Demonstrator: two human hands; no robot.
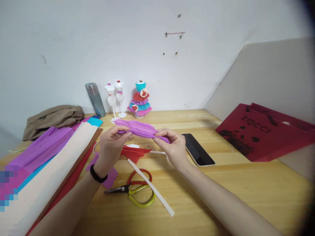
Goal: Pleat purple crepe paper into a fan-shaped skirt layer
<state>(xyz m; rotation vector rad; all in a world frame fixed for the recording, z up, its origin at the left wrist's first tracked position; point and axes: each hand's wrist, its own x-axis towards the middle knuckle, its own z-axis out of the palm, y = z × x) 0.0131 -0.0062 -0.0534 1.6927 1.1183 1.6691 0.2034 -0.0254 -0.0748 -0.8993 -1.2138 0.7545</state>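
Note:
A gathered strip of purple crepe paper (141, 128) is stretched between my two hands above the table. My left hand (114, 141), with a black band on its wrist, pinches the left end between thumb and fingers. The right end is pinched in my right hand (172, 144). Beneath them lies a pleated red crepe paper piece (135, 153). Closer to me are scissors (126, 189) with one red and one yellow handle, crossed by a narrow white strip (154, 188). Purple paper scraps (111, 178) lie partly hidden behind my left wrist.
Coloured crepe paper sheets (59, 157) fill the left side, beside a brown cloth (54, 119). A bottle (95, 100), two white mannequins (119, 95) and a ruffled dress form (140, 101) stand by the wall. A phone (199, 150) and a red bag (261, 137) are on the right.

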